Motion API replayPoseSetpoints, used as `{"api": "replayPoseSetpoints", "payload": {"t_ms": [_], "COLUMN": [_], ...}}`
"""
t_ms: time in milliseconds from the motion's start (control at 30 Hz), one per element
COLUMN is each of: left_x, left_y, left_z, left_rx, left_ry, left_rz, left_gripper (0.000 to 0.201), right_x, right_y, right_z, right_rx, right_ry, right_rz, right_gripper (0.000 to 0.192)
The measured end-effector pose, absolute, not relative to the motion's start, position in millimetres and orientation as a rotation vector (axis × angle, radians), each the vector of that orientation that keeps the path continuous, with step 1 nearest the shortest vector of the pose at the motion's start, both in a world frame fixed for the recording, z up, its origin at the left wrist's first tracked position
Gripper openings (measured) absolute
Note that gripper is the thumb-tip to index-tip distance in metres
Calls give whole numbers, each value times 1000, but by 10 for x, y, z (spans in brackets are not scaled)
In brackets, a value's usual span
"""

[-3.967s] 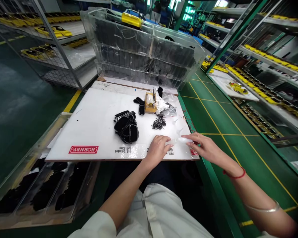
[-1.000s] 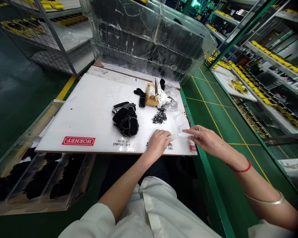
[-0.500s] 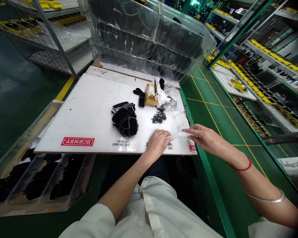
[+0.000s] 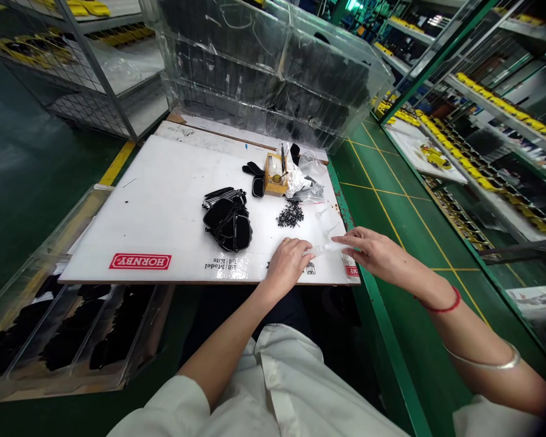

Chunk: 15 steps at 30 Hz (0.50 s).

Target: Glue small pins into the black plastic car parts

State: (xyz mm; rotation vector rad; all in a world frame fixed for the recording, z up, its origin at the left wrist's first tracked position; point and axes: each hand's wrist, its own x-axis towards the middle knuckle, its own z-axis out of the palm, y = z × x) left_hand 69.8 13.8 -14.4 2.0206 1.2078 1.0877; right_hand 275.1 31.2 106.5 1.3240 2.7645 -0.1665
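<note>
Close to the table's front edge, my left hand (image 4: 287, 264) is closed on one end of a small translucent white plastic bottle (image 4: 322, 248). The bottle lies roughly level and looks narrow toward the right. Fingers of my right hand (image 4: 374, 250) pinch its other end, and their tips partly hide it. Just beyond the hands is a heap of small black pieces (image 4: 290, 214), probably screws. A pile of black mirror-shaped parts (image 4: 229, 220) rests to the left of that heap. Clear plastic scraps (image 4: 330, 221) lie beyond the bottle.
A small yellow box (image 4: 275, 182) with slim tools stands at the back right of the white table (image 4: 164, 200), next to crumpled plastic bags (image 4: 312, 189). Large clear bins (image 4: 264, 79) rise behind. A divided tray (image 4: 77, 328) of black parts sits below left.
Both hands keep nearly the same place and grip on the bottle. The whole view has shifted very slightly.
</note>
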Motion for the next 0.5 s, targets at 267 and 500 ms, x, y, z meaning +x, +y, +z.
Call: {"api": "replayPoseSetpoints", "payload": {"t_ms": [267,500], "left_x": [702,692], "left_y": [138,137], "left_z": [-148,-143], "left_rx": [2021,2019], "left_ry": [1208,1215], "left_rz": [1085,1073], "left_gripper": [14,14], "right_x": [2775,2808], "right_y": [275,251], "right_z": [1026,939], "right_rx": [1423,1540], "right_ry": [2753,2779], "right_rz": [-246,-411], "right_gripper": [37,34]}}
